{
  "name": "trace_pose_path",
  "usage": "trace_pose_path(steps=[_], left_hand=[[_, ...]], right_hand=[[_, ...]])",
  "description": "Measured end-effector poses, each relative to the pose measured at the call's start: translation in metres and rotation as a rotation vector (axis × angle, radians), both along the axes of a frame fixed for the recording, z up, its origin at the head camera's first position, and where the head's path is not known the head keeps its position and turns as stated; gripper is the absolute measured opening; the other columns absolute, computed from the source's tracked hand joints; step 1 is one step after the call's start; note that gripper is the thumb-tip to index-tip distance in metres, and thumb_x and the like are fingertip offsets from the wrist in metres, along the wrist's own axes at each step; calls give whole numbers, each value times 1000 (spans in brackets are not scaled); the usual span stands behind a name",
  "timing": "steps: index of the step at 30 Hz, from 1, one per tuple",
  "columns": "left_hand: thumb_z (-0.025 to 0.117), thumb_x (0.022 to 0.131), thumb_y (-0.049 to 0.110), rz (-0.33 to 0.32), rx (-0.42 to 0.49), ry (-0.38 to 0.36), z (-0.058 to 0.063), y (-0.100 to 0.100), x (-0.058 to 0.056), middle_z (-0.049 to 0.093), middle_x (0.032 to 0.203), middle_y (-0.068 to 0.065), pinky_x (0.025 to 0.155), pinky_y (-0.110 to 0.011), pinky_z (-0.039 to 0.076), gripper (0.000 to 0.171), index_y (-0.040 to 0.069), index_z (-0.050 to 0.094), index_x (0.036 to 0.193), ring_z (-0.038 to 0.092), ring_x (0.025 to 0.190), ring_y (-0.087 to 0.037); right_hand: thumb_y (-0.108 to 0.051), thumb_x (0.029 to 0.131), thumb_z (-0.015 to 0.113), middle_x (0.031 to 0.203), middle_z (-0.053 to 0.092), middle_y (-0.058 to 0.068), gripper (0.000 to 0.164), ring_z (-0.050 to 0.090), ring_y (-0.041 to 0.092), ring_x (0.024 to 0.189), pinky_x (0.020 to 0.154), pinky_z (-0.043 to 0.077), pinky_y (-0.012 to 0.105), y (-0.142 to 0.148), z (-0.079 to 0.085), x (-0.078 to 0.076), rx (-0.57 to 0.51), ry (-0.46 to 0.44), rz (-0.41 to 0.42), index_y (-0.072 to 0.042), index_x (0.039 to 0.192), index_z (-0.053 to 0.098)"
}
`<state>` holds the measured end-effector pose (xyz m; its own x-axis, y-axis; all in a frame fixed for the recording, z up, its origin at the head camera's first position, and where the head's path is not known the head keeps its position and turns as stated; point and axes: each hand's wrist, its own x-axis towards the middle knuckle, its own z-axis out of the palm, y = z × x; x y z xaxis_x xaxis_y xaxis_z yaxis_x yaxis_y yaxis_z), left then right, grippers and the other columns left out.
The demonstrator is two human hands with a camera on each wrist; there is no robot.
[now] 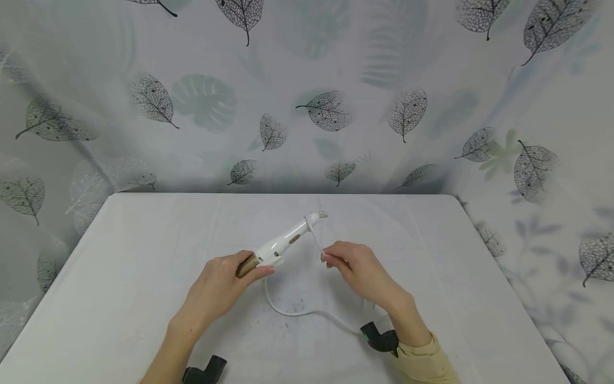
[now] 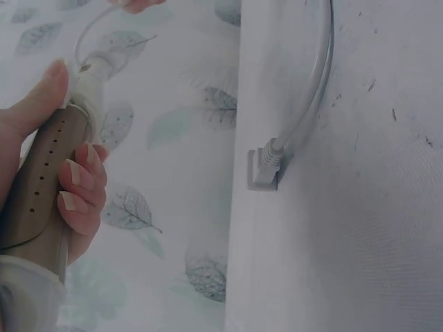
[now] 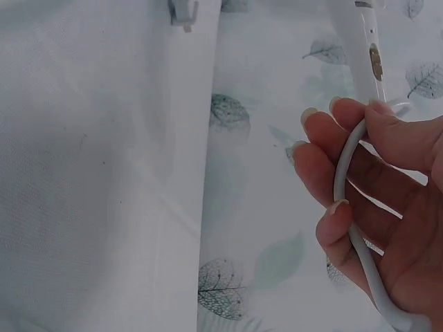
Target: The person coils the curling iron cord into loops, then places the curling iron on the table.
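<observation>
A white and gold hair styling iron is held tilted over the table, its slimmer white end pointing away to the right. My left hand grips it around the gold part, where a row of small holes shows in the left wrist view. At the far end a white cord loops over the handle and runs down to my right hand. In the right wrist view the thumb and fingers pinch this cord, which continues across the palm. An oval gold button panel sits on the handle.
More of the cord curves over the white table, and its plug lies there in the left wrist view. Small dark specks mark the cloth. Black wrist cameras sit by both forearms. A leaf-patterned curtain hangs behind.
</observation>
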<state>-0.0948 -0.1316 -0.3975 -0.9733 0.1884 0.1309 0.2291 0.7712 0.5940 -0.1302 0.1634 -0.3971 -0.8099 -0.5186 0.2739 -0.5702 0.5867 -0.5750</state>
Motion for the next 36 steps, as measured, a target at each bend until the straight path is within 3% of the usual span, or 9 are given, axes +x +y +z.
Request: trace_pose_path(steps=[8, 15, 20, 27, 31, 36], left_hand=[[67, 86, 60, -69, 80, 17, 0, -2, 2, 49, 66, 13, 52, -21, 36, 39, 23, 68, 97, 43, 59, -3], [69, 84, 61, -165, 137, -12, 4, -4, 4, 31, 63, 17, 52, -19, 30, 35, 27, 58, 82, 32, 57, 2], [69, 84, 61, -207, 158, -62, 7, -5, 4, 45, 65, 16, 55, -20, 39, 35, 27, 66, 92, 43, 61, 0], [70, 84, 60, -261, 185, -133, 8, -5, 5, 61, 73, 16, 58, -22, 46, 36, 28, 71, 101, 53, 65, -2], [73, 85, 53, -313, 212, -109, 8, -7, 6, 64, 75, 17, 55, -22, 45, 30, 28, 72, 101, 53, 62, -1], [77, 85, 44, -399, 258, -54, 8, -8, 7, 60, 72, 19, 52, -18, 40, 21, 28, 72, 97, 44, 57, 3]], right_hand=[[-8, 92, 70, 84, 69, -1, 8, 63, 10, 76, 70, 52, 25, 2, 0, -1, 38, 0, -27, -9, 98, 76], [-6, 88, 73, 83, 69, -3, 6, 65, 10, 75, 69, 53, 24, 5, -3, -3, 18, 52, -27, -7, 93, 77], [-5, 87, 74, 85, 68, -4, 5, 63, 9, 75, 69, 52, 24, 4, -4, -3, 11, 75, -37, -7, 91, 76], [-6, 82, 77, 88, 69, 3, 9, 64, 15, 80, 69, 53, 29, 4, -4, -3, 81, 115, -175, -5, 91, 75], [0, 82, 77, 89, 67, 4, 10, 62, 14, 78, 67, 51, 28, 6, -2, -4, 69, 122, -188, -5, 88, 71], [16, 79, 72, 88, 69, -1, 27, 61, 15, 77, 69, 51, 29, 12, -2, -6, -14, 62, -163, -10, 87, 69]])
